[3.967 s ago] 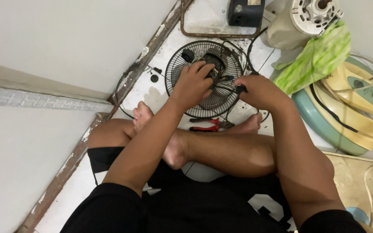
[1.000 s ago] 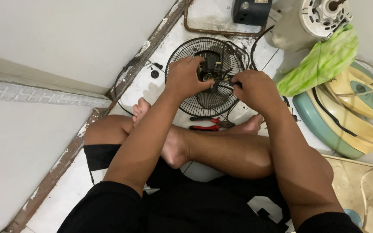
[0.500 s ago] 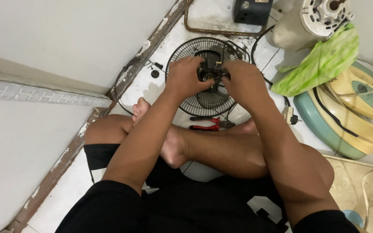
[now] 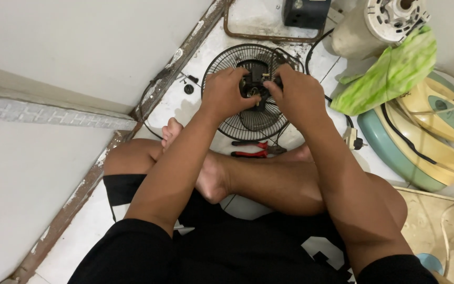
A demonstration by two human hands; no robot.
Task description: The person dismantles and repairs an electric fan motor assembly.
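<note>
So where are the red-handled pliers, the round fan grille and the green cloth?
red-handled pliers (image 4: pixel 249 153), head view, on a red handle.
round fan grille (image 4: pixel 226 128), head view, on its lower-left wires.
green cloth (image 4: pixel 390 73), head view, on its middle fold.

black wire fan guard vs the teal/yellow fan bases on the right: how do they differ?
The fan guard is black open wire mesh; the stacked fan bases are solid plastic, teal and pale yellow. The guard lies flat in front of the crossed legs, with the left hand and right hand on the dark part at its hub; the bases sit untouched at the right, partly under a green cloth. Both are round and rest on the floor.
</note>
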